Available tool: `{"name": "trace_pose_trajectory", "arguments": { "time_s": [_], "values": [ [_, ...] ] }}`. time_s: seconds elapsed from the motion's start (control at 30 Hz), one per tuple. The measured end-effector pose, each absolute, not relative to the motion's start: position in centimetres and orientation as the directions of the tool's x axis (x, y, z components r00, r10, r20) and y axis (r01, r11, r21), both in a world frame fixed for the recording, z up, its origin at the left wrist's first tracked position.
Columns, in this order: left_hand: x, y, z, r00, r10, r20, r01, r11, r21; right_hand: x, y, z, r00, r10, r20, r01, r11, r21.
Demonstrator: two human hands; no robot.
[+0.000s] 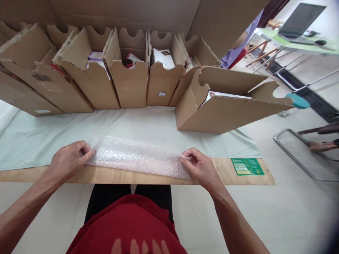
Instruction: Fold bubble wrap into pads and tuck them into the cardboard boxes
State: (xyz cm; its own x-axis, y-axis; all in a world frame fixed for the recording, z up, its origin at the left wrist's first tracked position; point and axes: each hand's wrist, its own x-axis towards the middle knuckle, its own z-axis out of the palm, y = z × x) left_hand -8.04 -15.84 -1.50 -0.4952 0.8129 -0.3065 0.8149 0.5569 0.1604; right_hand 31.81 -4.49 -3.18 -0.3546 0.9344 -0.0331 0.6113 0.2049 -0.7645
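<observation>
A long strip of clear bubble wrap point(140, 158) lies near the front edge of the table, partly on a pale green cloth point(132, 121) and partly on bare wood. Its left end is pinched between the thumb and fingers of my left hand point(72, 157). At the opposite end, my right hand point(200, 164) pinches the upper right corner. The strip looks folded lengthwise, with its upper layer slightly raised at the right. I cannot make out anything inside it.
Several open cardboard boxes point(129, 83) stand in a row at the back, some holding small packages. Another cardboard box point(212, 114) sits at an angle on the right. A green printed card point(247, 166) lies at the right front corner. A laptop point(302, 23) rests on another table.
</observation>
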Motion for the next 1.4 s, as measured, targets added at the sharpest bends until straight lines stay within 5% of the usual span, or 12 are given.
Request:
{"name": "trace_pose_trajectory", "arguments": {
  "time_s": [0.13,0.33,0.53,1.2,1.4],
  "values": [
    [-8.1,-15.4,-1.2,-0.512,0.794,-0.327,0.803,0.578,0.146,32.9,-6.7,-2.7,-0.345,0.931,-0.115,0.508,0.082,-0.858],
    [-8.8,-15.2,-0.8,-0.531,0.799,-0.284,0.795,0.585,0.159,33.6,-7.5,-3.3,-0.334,0.931,-0.149,0.544,0.061,-0.837],
    [-8.7,-15.3,-0.9,-0.394,0.87,-0.298,0.868,0.458,0.19,33.3,-7.3,-3.5,-0.415,0.901,-0.124,0.526,0.127,-0.841],
    [-8.1,-15.1,-1.3,-0.368,0.881,-0.297,0.865,0.442,0.238,35.8,-10.2,-4.3,-0.396,0.915,-0.083,0.588,0.183,-0.788],
    [-6.6,-16.0,-1.2,-0.387,0.914,-0.12,0.884,0.404,0.233,35.4,-10.9,-3.2,-0.427,0.904,-0.023,0.554,0.241,-0.797]
  ]
}}
